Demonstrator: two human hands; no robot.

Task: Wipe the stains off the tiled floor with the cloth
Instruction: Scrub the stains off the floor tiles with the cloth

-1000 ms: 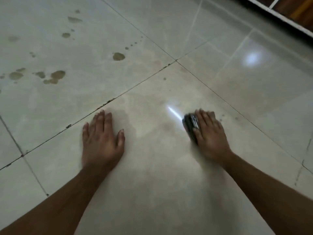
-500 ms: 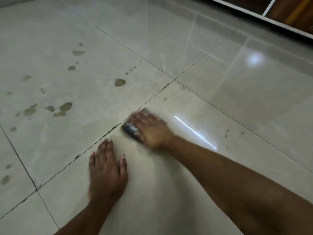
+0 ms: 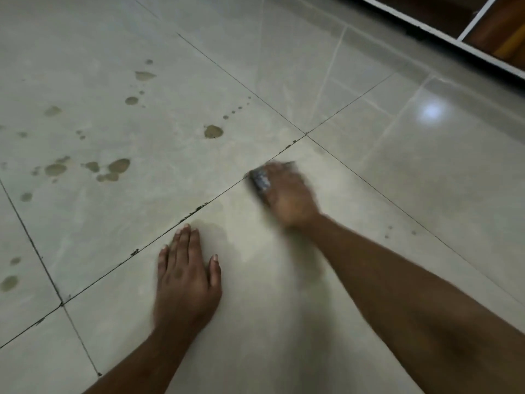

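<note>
Many brown stains (image 3: 118,165) dot the tiled floor (image 3: 397,177) upper left; right hand (image 3: 287,191), blurred, fingers curled over the dark cloth (image 3: 260,180) mid-frame, left hand (image 3: 186,275) flat. Risk: smearing grout dirt.

Bare forearms, sleeveless, ringless hands (image 3: 187,282)

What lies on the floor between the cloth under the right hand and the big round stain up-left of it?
In the head view, only bare tile and a dark grout line separate the cloth from the round stain.
</note>
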